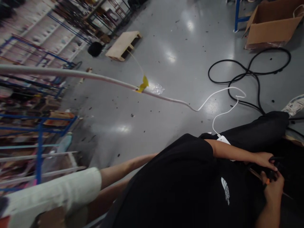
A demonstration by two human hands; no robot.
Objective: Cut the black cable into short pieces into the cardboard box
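Note:
My left hand point(264, 159) is closed with its fingers on a dark black part point(276, 160). Close below it, my right hand point(275, 187) has its fingers bent around a small tool with an orange section point(268, 181), whose kind I cannot make out. The two hands almost touch over my dark lap, where shadow hides much of what they grip. My black shirt point(185, 183) with a white logo fills the lower middle. A white plug or adapter point(223, 139) lies by my left forearm, joined to a thin white cable point(215, 122).
White cord point(106, 79) with yellow tape point(143, 84) crosses the view. Black cable point(257, 85) loops over the floor near a cardboard box point(273, 31). A wooden pallet point(123, 46) and blue racks point(39, 152) stand left. Another person's bare limb point(125, 167) shows behind my shirt.

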